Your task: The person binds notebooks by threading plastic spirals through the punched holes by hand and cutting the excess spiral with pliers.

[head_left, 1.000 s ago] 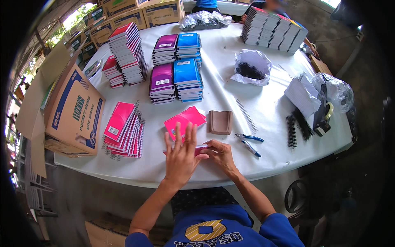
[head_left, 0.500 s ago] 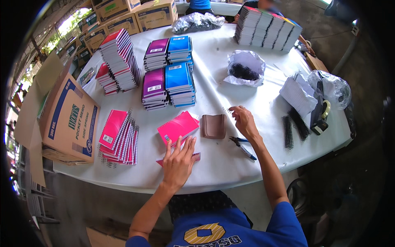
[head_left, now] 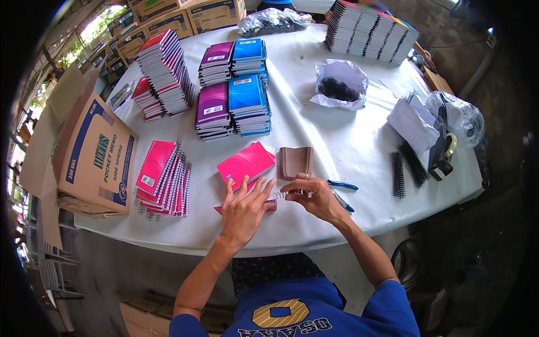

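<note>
My left hand (head_left: 241,219) rests with its fingers stretched out over a small pink notebook (head_left: 271,205) near the table's front edge, mostly covered by the hand. Pinched in my right hand (head_left: 316,197) is a thin spiral binding coil (head_left: 278,195), one end of it by the notebook's right side. Just beyond my left fingers lies another pink notebook (head_left: 247,162), tilted on the sheets or covers under it. A brown curved block (head_left: 296,161) stands past my right fingertips. Blue-handled pliers (head_left: 343,185) lie beside my right hand, partly hidden by it.
Pink notebooks (head_left: 157,174) are fanned at left, beside an open carton (head_left: 98,157). Purple and blue notebook stacks (head_left: 247,104) stand behind, red ones (head_left: 163,73) further left. Black coils fill a paper wrap (head_left: 339,87); a tape dispenser (head_left: 441,165) and loose coils (head_left: 397,175) lie right.
My right hand has come left and nearer, from beyond the pliers to the notebook's right side, with the coil in its fingers. My left hand stays over the notebook.
</note>
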Action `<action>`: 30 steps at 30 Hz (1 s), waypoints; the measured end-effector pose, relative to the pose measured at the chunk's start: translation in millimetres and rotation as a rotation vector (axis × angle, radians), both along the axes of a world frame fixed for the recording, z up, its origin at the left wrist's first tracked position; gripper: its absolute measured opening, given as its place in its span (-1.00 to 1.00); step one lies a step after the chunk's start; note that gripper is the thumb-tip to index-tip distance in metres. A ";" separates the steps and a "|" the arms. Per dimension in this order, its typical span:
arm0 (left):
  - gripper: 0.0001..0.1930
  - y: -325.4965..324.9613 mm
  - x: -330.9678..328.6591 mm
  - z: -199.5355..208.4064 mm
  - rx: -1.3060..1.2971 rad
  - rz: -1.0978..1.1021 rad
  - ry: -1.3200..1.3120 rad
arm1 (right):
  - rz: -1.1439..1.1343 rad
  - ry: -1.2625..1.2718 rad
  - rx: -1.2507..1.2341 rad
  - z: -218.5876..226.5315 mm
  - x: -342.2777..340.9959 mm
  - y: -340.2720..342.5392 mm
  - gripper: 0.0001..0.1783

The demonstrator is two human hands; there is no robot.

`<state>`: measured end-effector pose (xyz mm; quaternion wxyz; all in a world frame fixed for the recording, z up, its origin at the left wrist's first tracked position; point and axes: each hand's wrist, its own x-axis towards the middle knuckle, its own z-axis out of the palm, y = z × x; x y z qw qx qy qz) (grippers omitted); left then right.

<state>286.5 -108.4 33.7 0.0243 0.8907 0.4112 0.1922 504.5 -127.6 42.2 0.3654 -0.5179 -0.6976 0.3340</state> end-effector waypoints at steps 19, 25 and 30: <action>-0.39 6.2 1.9 4.4 -0.121 -0.012 -0.027 | 0.177 -0.371 0.200 19.2 -1.8 -2.2 -0.78; -0.52 12.9 -4.2 22.2 -0.377 -0.090 0.101 | 0.271 -0.499 0.099 24.6 0.5 4.4 -0.77; -0.54 13.7 -8.7 15.5 -0.406 -0.180 0.031 | 0.501 -0.351 -0.094 44.4 9.4 18.6 -0.68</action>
